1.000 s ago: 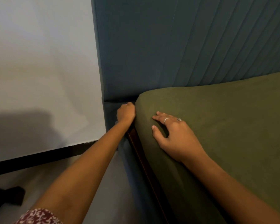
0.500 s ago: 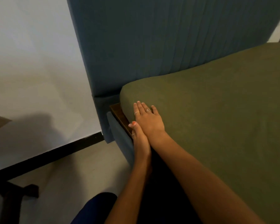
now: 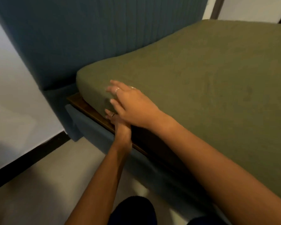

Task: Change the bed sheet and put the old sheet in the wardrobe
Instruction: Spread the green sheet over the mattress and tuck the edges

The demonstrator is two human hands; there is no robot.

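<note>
Olive-green fabric, the bed sheet [image 3: 193, 75], is stretched smooth over the mattress and wraps down around its near corner, beside the blue padded headboard [image 3: 91, 34]. The right hand [image 3: 133, 106] lies over that corner with its fingers [image 3: 113, 88] straight and spread, flat against the sheet where the top turns down into the side; it holds nothing. The left hand [image 3: 118, 122] sits just below and partly under the right one, against the side of the mattress above the wooden ledge [image 3: 88, 109] of the bed frame [image 3: 94, 132]. Only a ringed finger and the back of the left hand show, so I cannot tell whether it grips the sheet's edge or merely presses on it. The sheet's lower hem is hidden behind both hands and the frame. Fingertips of the right hand are blurred. A dark knee [image 3: 135, 210] shows at the bottom edge, above the pale floor [image 3: 47, 184].
</note>
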